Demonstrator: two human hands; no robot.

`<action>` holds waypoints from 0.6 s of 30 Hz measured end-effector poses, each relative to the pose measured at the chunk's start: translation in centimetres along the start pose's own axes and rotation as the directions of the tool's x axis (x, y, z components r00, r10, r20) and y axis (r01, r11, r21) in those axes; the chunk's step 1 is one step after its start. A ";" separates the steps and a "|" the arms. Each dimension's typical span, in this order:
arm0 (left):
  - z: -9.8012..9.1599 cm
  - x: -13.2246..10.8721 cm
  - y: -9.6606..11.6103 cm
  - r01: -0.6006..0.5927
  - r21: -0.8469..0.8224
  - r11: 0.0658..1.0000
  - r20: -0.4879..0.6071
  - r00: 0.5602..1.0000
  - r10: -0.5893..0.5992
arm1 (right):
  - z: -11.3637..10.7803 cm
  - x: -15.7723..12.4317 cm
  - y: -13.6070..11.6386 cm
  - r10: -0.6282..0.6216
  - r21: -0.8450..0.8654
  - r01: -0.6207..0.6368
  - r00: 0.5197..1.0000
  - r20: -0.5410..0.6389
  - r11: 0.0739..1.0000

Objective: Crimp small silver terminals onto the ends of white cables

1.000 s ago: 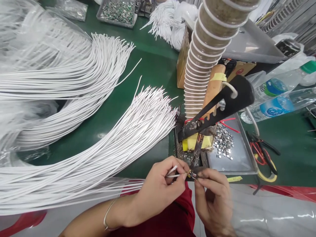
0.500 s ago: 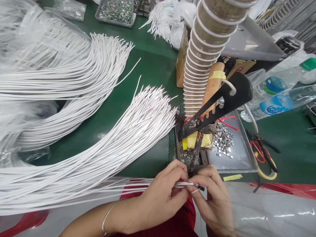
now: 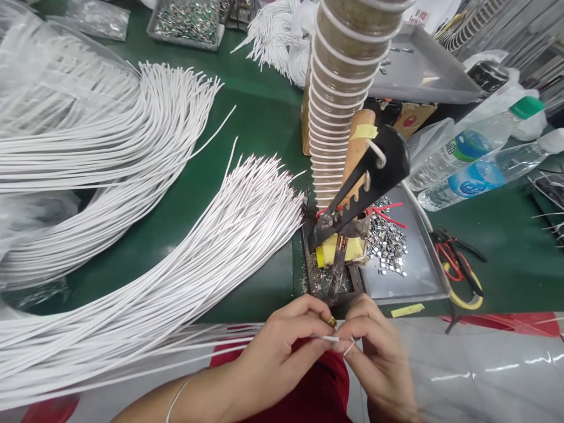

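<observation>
Down at the table's front edge, my left hand point(image 3: 288, 346) pinches a white wire point(image 3: 326, 338) between thumb and forefinger. At its fingertips shows a small yellow-and-dark piece point(image 3: 332, 321), too small to name. My right hand point(image 3: 376, 349) is closed at the same wire's end, its thumb and forefinger meeting the left fingertips. A thin white strand point(image 3: 349, 348) sticks out between the right fingers. Other white wires run leftward from behind my left wrist. Just beyond the hands stands a soldering fixture with a black notched bracket point(image 3: 365, 188) and a wooden handle point(image 3: 358, 150).
A large bundle of white wires point(image 3: 229, 229) covers the left of the green table. A ribbed hose point(image 3: 339, 88) rises behind the bracket. To the right are a grey tray point(image 3: 396, 285) with small metal pieces, cutters point(image 3: 462, 258), yellow tape point(image 3: 467, 301) and water bottles point(image 3: 476, 176).
The yellow-and-dark piece has come into sight at my left fingertips, and a dark piece by the right fingertips no longer shows. Table things have shifted left in view.
</observation>
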State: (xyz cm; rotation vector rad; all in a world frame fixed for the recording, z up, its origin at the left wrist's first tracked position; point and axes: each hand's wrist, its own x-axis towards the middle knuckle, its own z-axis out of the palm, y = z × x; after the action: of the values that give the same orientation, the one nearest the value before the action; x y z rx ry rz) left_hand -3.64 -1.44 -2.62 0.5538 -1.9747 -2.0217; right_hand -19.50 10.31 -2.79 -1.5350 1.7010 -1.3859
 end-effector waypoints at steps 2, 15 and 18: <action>0.0 0.2 0.0 0.001 -0.010 1.000 0.002 1.000 -0.001 | -0.1 0.0 0.2 -0.002 0.019 0.001 1.000 0.011 1.000; -0.2 0.3 0.0 0.096 -0.017 0.995 0.057 0.994 -0.095 | -2.9 0.2 1.0 -0.003 -0.160 0.011 0.999 0.051 0.987; 0.0 0.3 -0.1 0.135 -0.063 0.989 -0.016 0.991 -0.136 | -5.7 0.7 3.2 -0.035 -0.572 -0.055 0.989 -0.145 0.818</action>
State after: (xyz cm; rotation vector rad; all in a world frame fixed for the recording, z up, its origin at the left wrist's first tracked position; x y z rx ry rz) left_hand -3.87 -1.59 -2.76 0.7091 -1.9025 -2.1402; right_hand -25.97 11.36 -3.24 -1.7482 2.3758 -1.0406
